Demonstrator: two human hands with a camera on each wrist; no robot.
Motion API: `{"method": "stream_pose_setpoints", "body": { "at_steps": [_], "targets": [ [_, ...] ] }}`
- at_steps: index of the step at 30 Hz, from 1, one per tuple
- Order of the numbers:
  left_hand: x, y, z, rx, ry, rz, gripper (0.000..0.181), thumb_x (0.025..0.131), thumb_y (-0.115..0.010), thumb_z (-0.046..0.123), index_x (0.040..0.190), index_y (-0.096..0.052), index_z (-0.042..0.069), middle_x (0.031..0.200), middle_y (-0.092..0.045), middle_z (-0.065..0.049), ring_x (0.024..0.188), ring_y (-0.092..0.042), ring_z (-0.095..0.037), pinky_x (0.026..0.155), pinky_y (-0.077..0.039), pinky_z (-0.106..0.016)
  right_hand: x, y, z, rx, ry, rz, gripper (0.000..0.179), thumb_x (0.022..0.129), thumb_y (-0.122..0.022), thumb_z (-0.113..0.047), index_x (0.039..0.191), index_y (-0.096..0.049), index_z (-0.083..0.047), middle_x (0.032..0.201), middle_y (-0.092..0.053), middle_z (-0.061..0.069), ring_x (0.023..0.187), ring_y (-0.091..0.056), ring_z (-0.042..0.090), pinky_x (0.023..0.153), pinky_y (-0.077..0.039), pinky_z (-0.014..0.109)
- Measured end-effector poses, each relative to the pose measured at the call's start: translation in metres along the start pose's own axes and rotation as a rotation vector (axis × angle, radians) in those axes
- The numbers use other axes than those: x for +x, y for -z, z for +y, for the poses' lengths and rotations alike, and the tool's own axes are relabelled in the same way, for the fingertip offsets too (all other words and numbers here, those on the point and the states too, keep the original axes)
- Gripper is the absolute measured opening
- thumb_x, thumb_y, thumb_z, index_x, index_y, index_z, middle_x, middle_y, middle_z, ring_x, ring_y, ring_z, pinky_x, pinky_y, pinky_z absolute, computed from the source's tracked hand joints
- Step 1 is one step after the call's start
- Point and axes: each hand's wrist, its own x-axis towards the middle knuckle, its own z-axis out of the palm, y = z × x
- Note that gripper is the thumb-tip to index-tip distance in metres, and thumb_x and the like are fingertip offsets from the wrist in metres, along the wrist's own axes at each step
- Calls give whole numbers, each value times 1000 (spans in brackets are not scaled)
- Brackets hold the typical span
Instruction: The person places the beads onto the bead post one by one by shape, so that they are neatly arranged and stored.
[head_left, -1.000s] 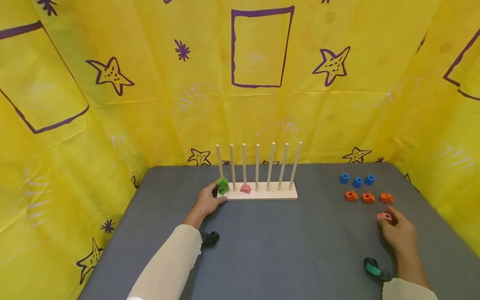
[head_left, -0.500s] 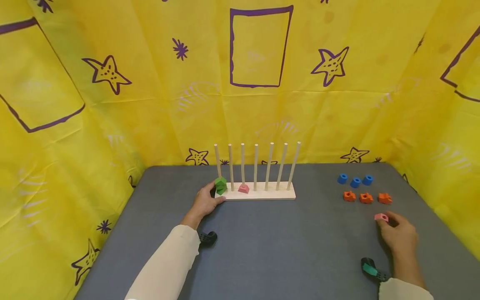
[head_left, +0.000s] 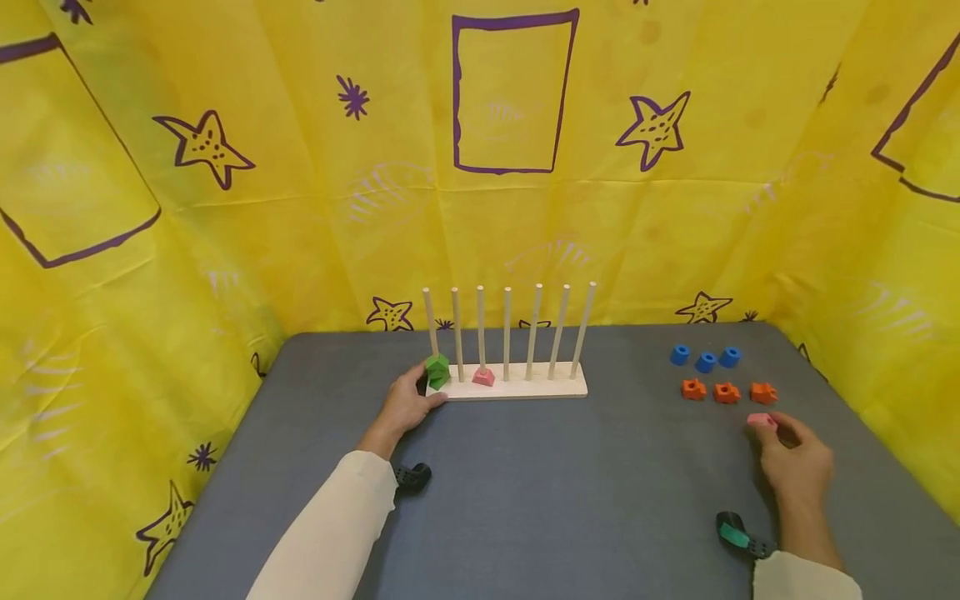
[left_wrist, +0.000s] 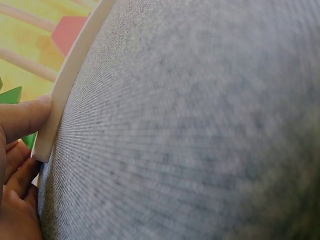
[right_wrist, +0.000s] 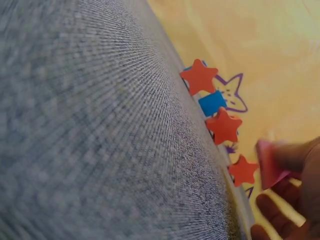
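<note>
My left hand [head_left: 405,406] grips the left end of a wooden peg stand [head_left: 536,388], its thumb on the front edge, as the left wrist view also shows. Several upright pegs rise from the stand. Green blocks [head_left: 438,371] sit low on the leftmost peg, beside my fingers. A pink block [head_left: 483,377] sits at the foot of the third peg from the left. My right hand [head_left: 799,458] pinches another pink block [right_wrist: 268,165] between thumb and fingers, just in front of the orange star-shaped blocks [right_wrist: 225,126]. The right wrist view shows it raised off the table.
Three blue blocks [head_left: 705,362] stand at the back right of the grey table [head_left: 570,500], behind the row of three orange stars. A yellow patterned cloth [head_left: 510,233] hangs along the back and sides. Each wrist carries a black camera mount [head_left: 412,477].
My right hand has lifted the pink block slightly and tilted it, moving a little toward the orange stars. The left hand keeps its hold on the stand. The head view has shifted slightly.
</note>
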Motion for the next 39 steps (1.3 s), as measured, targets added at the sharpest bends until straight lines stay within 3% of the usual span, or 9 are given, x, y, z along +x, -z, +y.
{"method": "stream_pose_setpoints", "body": {
  "at_steps": [4, 9, 14, 18, 23, 29, 39],
  "targets": [
    [2, -4, 2, -6, -30, -5, 73, 83, -77, 12, 146, -41, 3, 140, -47, -21, 130, -39, -38, 108, -28, -50, 3, 6, -10, 84, -33, 32, 48, 94, -61, -35, 133, -59, -7, 111, -59, 9, 86, -52, 11, 63, -40, 14],
    [3, -7, 4, 0, -50, -3, 73, 82, -78, 12, 145, -42, 3, 138, -49, -21, 129, -41, -38, 108, -29, -49, -4, 13, -24, 120, -52, 1, 52, 90, -65, -42, 131, -62, -11, 97, -59, -8, 78, -49, 0, 56, -42, 12],
    [4, -10, 5, -5, -39, -18, 73, 83, -77, 13, 146, -42, 4, 139, -48, -20, 130, -40, -37, 108, -27, -50, -13, 20, -46, 195, 28, 3, 43, 88, -71, -37, 121, -68, -11, 86, -59, -19, 69, -54, -5, 54, -44, 11],
    [4, -10, 2, -16, -43, -8, 73, 82, -78, 12, 146, -43, 4, 138, -49, -21, 129, -41, -38, 107, -29, -50, -21, 25, -72, 269, 133, 3, 36, 86, -74, -29, 115, -71, -9, 86, -61, -19, 66, -60, -4, 56, -45, 9],
    [1, -6, 0, -21, -40, 1, 73, 82, -78, 12, 146, -42, 3, 139, -48, -21, 129, -40, -38, 107, -29, -50, -30, 28, -103, 253, 283, 25, 37, 86, -75, -26, 117, -70, -7, 91, -63, -15, 79, -60, -4, 66, -44, 6],
    [-2, -2, -2, -21, -31, 3, 72, 83, -77, 11, 145, -42, 2, 140, -47, -21, 131, -39, -38, 108, -27, -50, -39, 32, -138, 199, 396, -60, 42, 88, -72, -32, 123, -67, -10, 99, -63, -11, 91, -57, -1, 75, -43, 6],
    [-1, -1, -6, -13, -35, 8, 73, 83, -77, 11, 145, -42, 2, 139, -47, -22, 130, -40, -38, 108, -28, -50, -45, 26, -186, 320, 584, -125, 35, 87, -74, -15, 118, -67, 0, 98, -66, -10, 90, -61, 4, 81, -45, 10]
  ]
}}
